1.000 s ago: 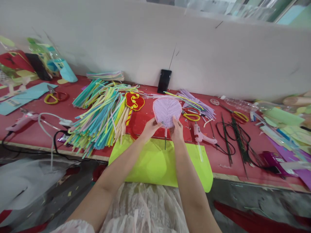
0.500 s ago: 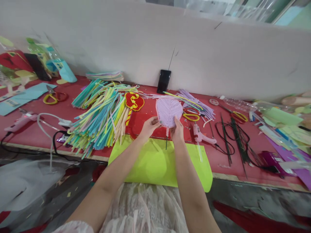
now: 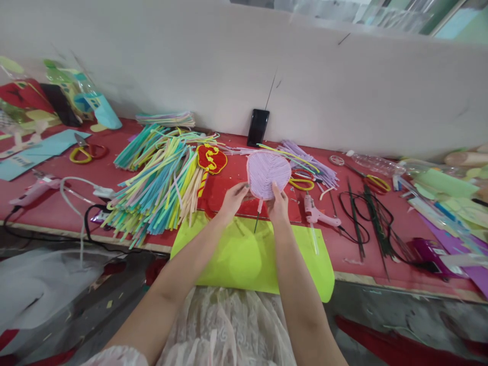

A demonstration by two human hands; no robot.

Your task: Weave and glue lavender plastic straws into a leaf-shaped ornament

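Note:
A lilac fan-shaped piece of pipe cleaners (image 3: pixel 267 172), ribbed like a leaf and with a pink edge, is held up over the table. Its short stem, wrapped in pink at the top and dark below, points down and slightly left. My right hand (image 3: pixel 279 206) pinches the lower right edge, thumb on the front. At the lower left edge, my left hand (image 3: pixel 235 199) has its fingers closed on the rim. Beneath both hands lie a red board (image 3: pixel 217 190) and a yellow-green sheet (image 3: pixel 229 254). A red and yellow pipe-cleaner fan (image 3: pixel 212 160) rests left of the lilac one.
Bunches of coloured pipe cleaners (image 3: pixel 160 188) spread to the left, with lilac ones (image 3: pixel 324 170) behind at right. A pink glue gun (image 3: pixel 319 216) lies right of my hands. Scissors (image 3: pixel 375 183) and dark wires (image 3: pixel 375 218) lie farther right. A phone (image 3: pixel 258 127) leans on the wall.
The lilac fan has tilted a little to the right, its stem end swinging left. Both hands keep nearly the same place on it.

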